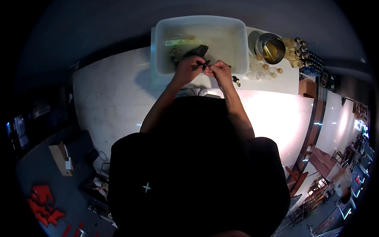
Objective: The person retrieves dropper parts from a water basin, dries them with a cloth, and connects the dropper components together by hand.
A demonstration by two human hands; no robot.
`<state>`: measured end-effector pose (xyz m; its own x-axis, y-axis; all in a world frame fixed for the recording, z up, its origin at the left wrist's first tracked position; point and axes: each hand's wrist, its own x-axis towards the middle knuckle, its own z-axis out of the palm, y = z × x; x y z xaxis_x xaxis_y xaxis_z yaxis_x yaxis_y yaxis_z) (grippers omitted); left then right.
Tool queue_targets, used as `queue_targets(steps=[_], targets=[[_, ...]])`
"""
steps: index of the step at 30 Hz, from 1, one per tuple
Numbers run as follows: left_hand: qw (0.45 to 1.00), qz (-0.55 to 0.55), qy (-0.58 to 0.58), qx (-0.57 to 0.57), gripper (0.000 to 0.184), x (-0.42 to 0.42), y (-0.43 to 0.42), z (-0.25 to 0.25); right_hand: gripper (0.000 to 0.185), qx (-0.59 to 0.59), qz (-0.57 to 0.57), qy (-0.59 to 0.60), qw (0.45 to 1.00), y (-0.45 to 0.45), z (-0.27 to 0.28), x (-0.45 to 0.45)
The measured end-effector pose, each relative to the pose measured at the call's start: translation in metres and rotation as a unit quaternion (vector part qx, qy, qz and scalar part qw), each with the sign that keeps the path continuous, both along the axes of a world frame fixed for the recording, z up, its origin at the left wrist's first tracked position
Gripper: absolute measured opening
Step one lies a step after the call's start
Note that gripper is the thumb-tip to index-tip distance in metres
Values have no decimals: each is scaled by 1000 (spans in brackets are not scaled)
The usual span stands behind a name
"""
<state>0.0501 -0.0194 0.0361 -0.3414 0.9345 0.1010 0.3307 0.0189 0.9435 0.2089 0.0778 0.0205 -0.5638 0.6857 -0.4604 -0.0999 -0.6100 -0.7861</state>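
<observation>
A large translucent plastic tub (pixel 158 47) with cloudy liquid stands in front of me. Over its near side, my left hand (pixel 188 71) is closed, with a small dark piece (pixel 203 64) at its fingertips; its kind is unclear. My right hand (pixel 220 72) pinches close beside it, fingertips almost meeting the left ones. What the right fingers hold is too small to make out. Just beyond my left hand, a dark, crumpled clump (pixel 197 51) shows in the tub. A pale green strip (pixel 181 42) lies farther back in it.
Right of the tub, a metal bowl (pixel 270 48) with yellow liquid stands on the white table (pixel 290 81). Several small capped bottles (pixel 273 74) stand near it, and more bottles (pixel 302 53) line the far right. A small black-and-gold object (pixel 236 81) lies by the tub's near right corner.
</observation>
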Motion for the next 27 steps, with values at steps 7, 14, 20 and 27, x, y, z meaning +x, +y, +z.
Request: queue_targets(steps=[7,14,20,27], targets=[[999,7,-6,-36,22,-6,-3,1,11,-32,6,55,998,3,-2,-1],[997,30,-27,-61,24,-11,-7,-6,3,-58,11,82,995,5,2,1],[986,44,-156,-33,23,-12,-8,-14,14,77,47,32,995,-3,-4,-4],[980,30,-195,-17,23,-13,-8,-18,14,267,58,-68,960,-17,9,-10]])
